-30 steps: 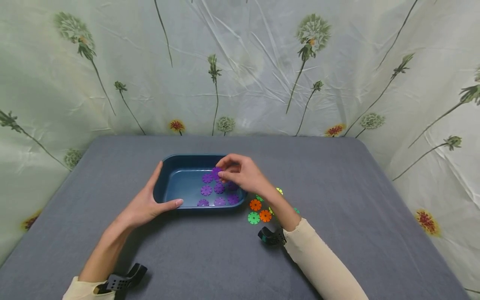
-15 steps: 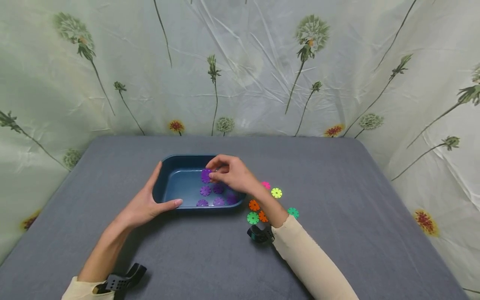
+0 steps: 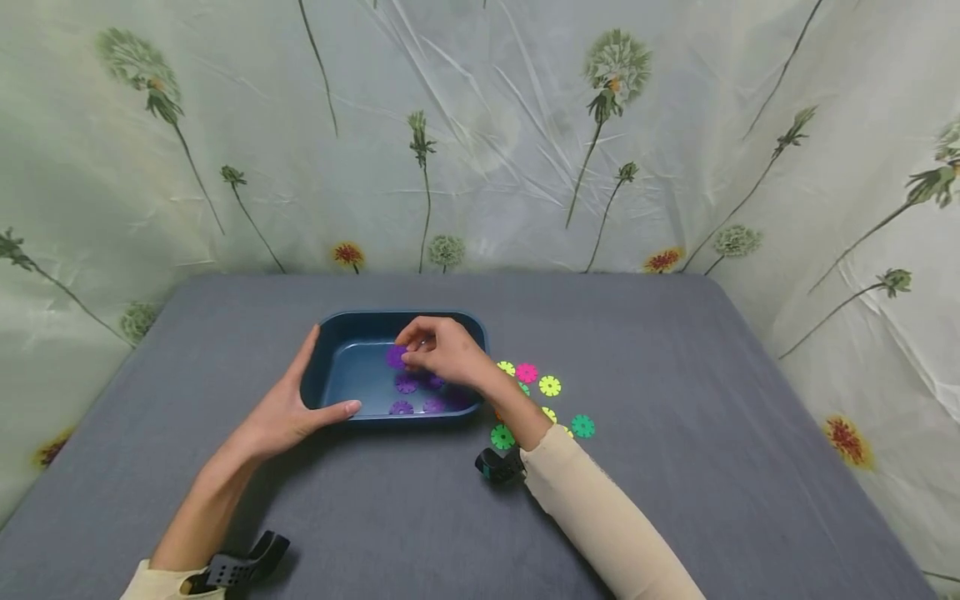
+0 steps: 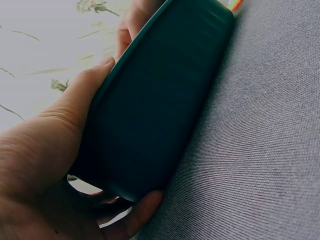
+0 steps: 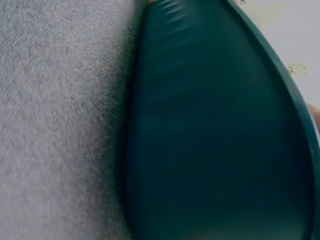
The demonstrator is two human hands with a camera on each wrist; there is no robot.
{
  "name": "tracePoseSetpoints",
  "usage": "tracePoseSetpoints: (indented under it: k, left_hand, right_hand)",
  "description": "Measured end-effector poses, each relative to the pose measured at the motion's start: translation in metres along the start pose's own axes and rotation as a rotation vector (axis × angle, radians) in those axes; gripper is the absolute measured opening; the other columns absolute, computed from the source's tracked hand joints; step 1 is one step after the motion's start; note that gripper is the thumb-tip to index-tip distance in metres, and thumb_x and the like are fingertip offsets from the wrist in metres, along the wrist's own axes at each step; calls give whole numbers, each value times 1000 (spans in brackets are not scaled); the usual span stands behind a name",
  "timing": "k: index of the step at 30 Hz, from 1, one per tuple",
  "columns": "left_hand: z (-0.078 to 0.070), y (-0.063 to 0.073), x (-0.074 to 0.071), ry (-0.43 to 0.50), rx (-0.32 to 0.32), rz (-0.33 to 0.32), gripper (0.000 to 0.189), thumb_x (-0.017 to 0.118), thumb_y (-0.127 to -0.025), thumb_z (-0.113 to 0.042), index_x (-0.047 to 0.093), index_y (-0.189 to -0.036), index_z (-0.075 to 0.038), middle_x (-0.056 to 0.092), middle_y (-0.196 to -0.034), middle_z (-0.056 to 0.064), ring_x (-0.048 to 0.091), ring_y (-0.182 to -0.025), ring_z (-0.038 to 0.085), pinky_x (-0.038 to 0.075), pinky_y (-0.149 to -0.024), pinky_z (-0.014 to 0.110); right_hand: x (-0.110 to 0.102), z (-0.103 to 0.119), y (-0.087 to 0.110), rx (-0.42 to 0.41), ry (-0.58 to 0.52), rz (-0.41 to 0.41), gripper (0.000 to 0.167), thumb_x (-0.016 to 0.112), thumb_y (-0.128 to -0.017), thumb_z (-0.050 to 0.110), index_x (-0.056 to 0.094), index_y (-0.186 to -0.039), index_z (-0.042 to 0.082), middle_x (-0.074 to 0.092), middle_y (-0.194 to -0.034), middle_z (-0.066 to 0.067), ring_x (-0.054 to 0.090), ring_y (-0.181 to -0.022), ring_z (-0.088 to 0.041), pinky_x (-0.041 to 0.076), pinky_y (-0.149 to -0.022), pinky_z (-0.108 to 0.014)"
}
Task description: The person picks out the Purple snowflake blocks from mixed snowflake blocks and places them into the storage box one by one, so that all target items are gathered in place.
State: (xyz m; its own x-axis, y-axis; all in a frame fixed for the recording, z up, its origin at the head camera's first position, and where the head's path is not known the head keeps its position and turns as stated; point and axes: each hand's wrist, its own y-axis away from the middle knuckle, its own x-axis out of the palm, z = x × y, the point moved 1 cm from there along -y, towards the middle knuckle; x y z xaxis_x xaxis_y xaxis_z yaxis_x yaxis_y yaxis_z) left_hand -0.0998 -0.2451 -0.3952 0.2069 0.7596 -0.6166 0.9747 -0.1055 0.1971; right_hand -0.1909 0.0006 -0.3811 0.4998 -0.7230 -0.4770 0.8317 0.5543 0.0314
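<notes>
A dark blue rectangular tray (image 3: 420, 419) sits on the table, with several purple notched discs (image 3: 406, 383) lying in its middle and right part. My left hand (image 3: 277, 417) grips its left end, thumb on the front rim and fingers at the left side. The left wrist view shows the tray's outer wall (image 4: 150, 100) between that thumb and the fingers. Over the inside of the tray, my right hand (image 3: 450, 354) pinches a purple notched disc (image 3: 395, 357) between thumb and fingertips. It hides some of the discs behind it. The tray wall (image 5: 215, 125) fills most of the right wrist view.
To the right of the tray lie several loose notched discs, among them a pink disc (image 3: 527, 372), a yellow disc (image 3: 550, 386) and green ones (image 3: 582, 426). My right forearm crosses over part of this group. A flower-printed curtain (image 3: 495, 150) hangs behind the grey table (image 3: 600, 317).
My right hand has moved left over the tray, with a purple disc between its fingertips. More of the coloured discs on the right now show. My left hand stays on the tray.
</notes>
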Motion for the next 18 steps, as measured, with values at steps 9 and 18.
tracePoseSetpoints:
  k: [9, 18]
  left_hand:
    - [1, 0, -1, 24, 9, 5, 127, 81, -88, -46, -20, -164, -37, -4, -175, 24, 11, -155, 60, 18, -114, 84]
    - [0, -3, -2, 13, 7, 0, 128, 81, -88, -46, -20, -164, -36, -6, -175, 23, 10, -155, 60, 19, -113, 84]
  right_hand:
    - [14, -1, -8, 13, 30, 26, 13, 71, -98, 6, 74, -111, 5, 68, -94, -7, 65, -71, -7, 51, -61, -19]
    - [16, 2, -14, 21, 51, 51, 12, 72, -97, 4, 74, -108, 7, 68, -91, -6, 62, -69, -8, 50, -61, -17]
